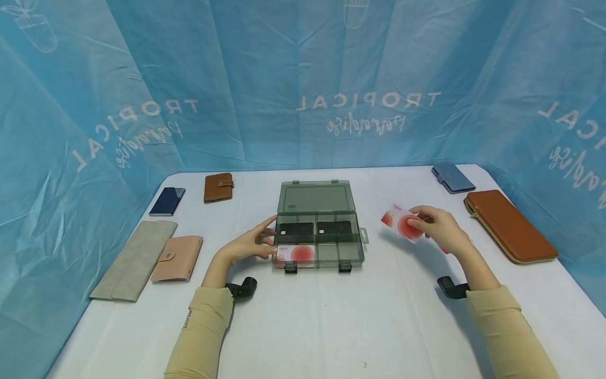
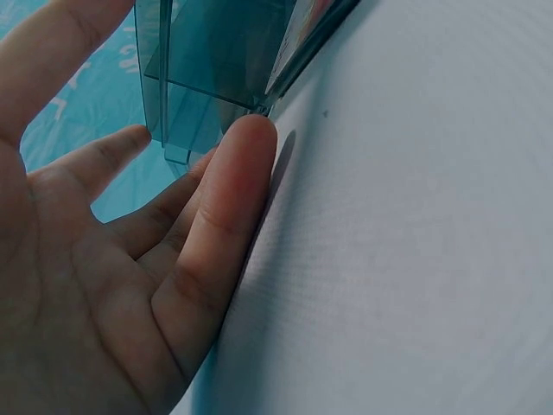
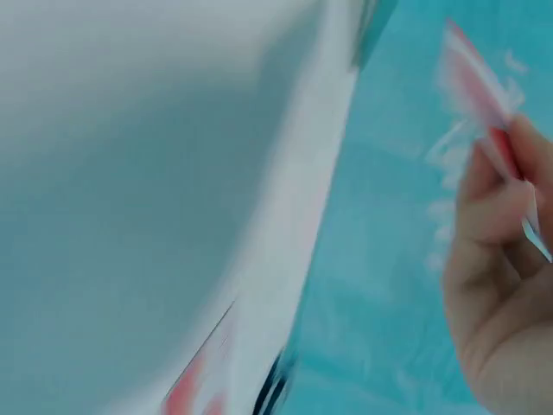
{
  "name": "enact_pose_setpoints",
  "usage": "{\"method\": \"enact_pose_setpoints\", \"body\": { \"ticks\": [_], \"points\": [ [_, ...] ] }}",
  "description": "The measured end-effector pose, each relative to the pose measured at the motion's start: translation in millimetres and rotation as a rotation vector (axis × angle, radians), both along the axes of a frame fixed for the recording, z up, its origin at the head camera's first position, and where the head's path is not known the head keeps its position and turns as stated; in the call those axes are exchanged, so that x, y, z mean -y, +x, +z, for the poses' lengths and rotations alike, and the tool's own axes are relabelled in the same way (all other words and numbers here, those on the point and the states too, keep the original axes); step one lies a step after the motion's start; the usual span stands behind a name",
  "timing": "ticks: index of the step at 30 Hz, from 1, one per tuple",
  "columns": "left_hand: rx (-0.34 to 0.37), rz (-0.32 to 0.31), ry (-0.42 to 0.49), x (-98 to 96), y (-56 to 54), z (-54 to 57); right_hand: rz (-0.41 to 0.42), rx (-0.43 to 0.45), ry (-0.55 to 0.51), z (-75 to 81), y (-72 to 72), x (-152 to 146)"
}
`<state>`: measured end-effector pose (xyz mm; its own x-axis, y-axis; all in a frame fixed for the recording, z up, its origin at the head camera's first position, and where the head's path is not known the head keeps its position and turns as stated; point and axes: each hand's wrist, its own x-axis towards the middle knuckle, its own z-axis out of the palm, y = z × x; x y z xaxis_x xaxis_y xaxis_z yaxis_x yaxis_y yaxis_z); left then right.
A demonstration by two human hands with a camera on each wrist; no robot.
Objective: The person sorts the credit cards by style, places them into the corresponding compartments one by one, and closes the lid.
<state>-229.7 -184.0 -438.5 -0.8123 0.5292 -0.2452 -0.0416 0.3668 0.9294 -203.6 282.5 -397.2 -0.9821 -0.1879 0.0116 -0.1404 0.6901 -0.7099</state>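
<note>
A translucent grey-green compartment box [image 1: 340,255] lies on the white table with its lid [image 1: 316,198] folded back. Two black cards [image 1: 296,229] sit in its rear compartments, and a white-and-red card [image 1: 295,253] lies in the front left one. At the box's left side, my left hand [image 1: 251,241] touches the wall with spread fingers; the left wrist view shows fingertips [image 2: 246,143] against it. To the right of the box, my right hand [image 1: 441,227] pinches another white-and-red card [image 1: 400,223] above the table. A red bit of card [image 1: 444,250] shows beneath that hand, mostly hidden.
Left of the box lie a brown wallet [image 1: 218,187], a dark blue card holder [image 1: 167,201], a pink wallet [image 1: 177,258] and a long grey wallet [image 1: 134,259]. At the right are a blue wallet [image 1: 453,178] and a long brown zip wallet [image 1: 510,226]. Blue curtain [image 1: 265,131] surrounds the table.
</note>
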Motion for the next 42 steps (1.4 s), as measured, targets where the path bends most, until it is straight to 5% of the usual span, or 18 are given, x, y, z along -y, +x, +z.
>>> {"method": "enact_pose_setpoints", "body": {
  "ticks": [4, 10, 23, 29, 37, 42],
  "points": [
    [-0.005, 0.004, -0.008, -0.5, 0.5, 0.2, -0.012, 0.044, -0.148, 9.8, -4.5, 27.0],
    [-0.011, 0.005, -0.014, -1.2, 1.5, 1.7, 0.147, 0.057, -0.195, 16.1, -9.5, 65.6],
    [-0.006, 0.01, -0.022, -1.7, 0.7, 1.9, 0.32, -0.05, 0.067, 1.0, -9.9, 118.8],
    [-0.004, 0.006, -0.018, -1.2, 0.4, 1.5, 0.382, -0.024, 0.195, -6.4, -9.3, 126.7],
    [-0.008, 0.006, -0.019, -0.8, -0.1, 1.6, 0.417, -0.182, 0.347, -6.1, -7.0, 130.0],
    [-0.004, 0.007, -0.023, -0.9, -0.5, 0.6, 0.424, -0.176, 0.372, -4.6, -4.4, 128.3]
  ]
}}
